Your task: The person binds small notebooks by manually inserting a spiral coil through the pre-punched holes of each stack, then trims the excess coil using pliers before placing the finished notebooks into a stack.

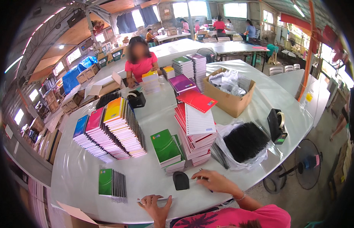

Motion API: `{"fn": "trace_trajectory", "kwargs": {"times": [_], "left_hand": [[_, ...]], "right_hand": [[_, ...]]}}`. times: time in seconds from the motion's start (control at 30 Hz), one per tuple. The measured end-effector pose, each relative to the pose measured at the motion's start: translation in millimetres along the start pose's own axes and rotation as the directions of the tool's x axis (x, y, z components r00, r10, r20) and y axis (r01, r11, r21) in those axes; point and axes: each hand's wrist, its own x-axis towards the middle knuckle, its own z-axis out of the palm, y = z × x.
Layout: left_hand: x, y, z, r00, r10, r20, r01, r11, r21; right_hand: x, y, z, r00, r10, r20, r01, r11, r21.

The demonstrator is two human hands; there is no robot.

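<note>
**Hands at the near edge, between notebooks**

While both hands lay on the desk (237,95) at its near edge, the work looked to be at a pause between one notebook and the next, with nothing lifted. The left hand (156,205) rested palm down on a thin, pale flat strip (163,198), fingers (146,203) spread and pressing it lightly against the desk; they were loose, not curled around it. The right hand (215,181) lay flat a little further in, its fingers (199,177) stretched out toward a small dark pen-like thing (201,178) beneath the tips. Whether they pinched it or only touched it could not be told. Just left of that hand stood a small black rounded object (180,180), apart from both hands.

The goods sat further from the edge: a short stack of green notebooks (167,150) just beyond the black object, a tall red-and-white stack (194,129) beside it, and a heap of black spiral wire (245,141) on clear plastic toward the right edge. A single green notebook with its pile (111,183) lay near the left corner. By my judgement, the next move called for a reach forward over the black object to the green stack, taking the top copy without toppling the leaning red stack beside it.
</note>
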Motion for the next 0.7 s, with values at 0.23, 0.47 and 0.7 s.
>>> {"fn": "trace_trajectory", "kwargs": {"times": [0.23,0.47,0.7], "left_hand": [[3,2,2,0.998,0.003,0.061,0.001,0.997,-0.074],[-1,-8,-1,0.995,0.002,0.096,0.008,0.996,-0.094],[-2,-11,1,0.995,0.059,0.084,-0.048,0.991,-0.124]], "right_hand": [[12,9,78,0.993,-0.058,0.103,0.056,0.998,0.02],[18,13,103,0.989,-0.106,0.106,0.112,0.992,-0.054],[12,12,110,0.985,-0.172,0.005,0.168,0.955,-0.243]]}}
